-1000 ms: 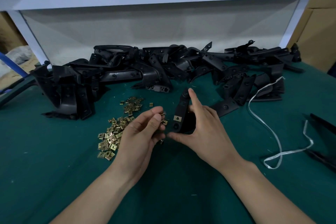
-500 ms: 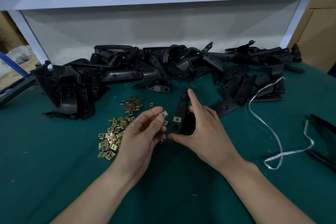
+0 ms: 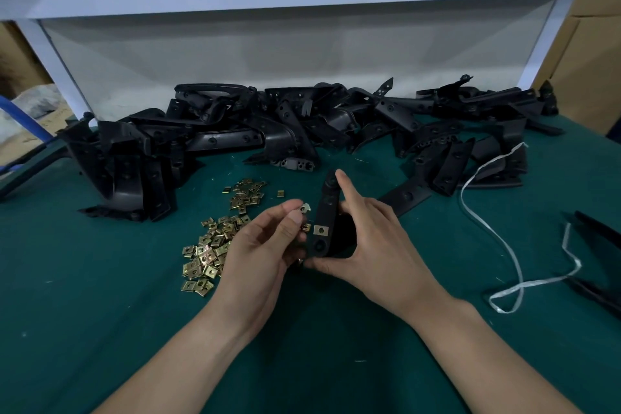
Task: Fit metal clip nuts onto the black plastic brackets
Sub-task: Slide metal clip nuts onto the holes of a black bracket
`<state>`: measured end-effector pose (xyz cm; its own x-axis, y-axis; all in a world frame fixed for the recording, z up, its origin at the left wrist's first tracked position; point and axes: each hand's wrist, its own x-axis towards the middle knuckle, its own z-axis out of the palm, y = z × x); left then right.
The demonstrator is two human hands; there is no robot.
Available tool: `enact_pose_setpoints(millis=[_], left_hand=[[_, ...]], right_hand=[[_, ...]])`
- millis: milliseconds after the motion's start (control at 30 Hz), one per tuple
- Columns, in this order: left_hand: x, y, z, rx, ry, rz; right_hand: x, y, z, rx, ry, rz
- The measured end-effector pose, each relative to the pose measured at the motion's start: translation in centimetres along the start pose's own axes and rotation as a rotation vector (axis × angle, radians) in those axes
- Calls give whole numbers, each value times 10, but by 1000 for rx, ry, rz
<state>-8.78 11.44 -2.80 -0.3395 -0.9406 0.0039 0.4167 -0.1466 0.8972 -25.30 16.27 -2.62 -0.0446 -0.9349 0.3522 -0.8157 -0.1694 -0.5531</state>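
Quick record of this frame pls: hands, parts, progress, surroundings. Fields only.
right hand: holds black bracket upright, thumb at bottom, forefinger at top
left hand: pinches held clip nut, just left of the bracket
progress: fitted clip nut already on the bracket's lower part
stock: loose clip nuts on green table left of hands; bracket pile behind
other: white cord at right

There are one held bracket [image 3: 325, 212], one fitted clip nut [image 3: 320, 229], one spare clip nut [image 3: 305, 208], dozens of loose nuts [image 3: 208, 252], an uncountable bracket heap [image 3: 275, 138] and one white cord [image 3: 544, 280].
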Motion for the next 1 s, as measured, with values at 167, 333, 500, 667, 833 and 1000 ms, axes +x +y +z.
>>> enact_pose_setpoints(millis=[167, 333, 500, 667, 833, 1000], left_hand=[[-1, 1, 1, -11, -13, 4], [-2, 2, 2, -18, -23, 2], [-3, 3, 3, -36, -21, 4], [-2, 2, 3, -31, -1, 9], [-1, 1, 3, 4, -19, 22], [-1, 1, 0, -14, -22, 11]], right_hand=[[-1, -2, -1, -34, -70, -27], [-1, -5, -1, -52, -62, -99], [-1, -5, 0, -53, -36, -150], [-1, -6, 0, -55, -52, -133], [-1, -9, -1, -51, -63, -141], [-2, -11, -2, -53, -58, -156]])
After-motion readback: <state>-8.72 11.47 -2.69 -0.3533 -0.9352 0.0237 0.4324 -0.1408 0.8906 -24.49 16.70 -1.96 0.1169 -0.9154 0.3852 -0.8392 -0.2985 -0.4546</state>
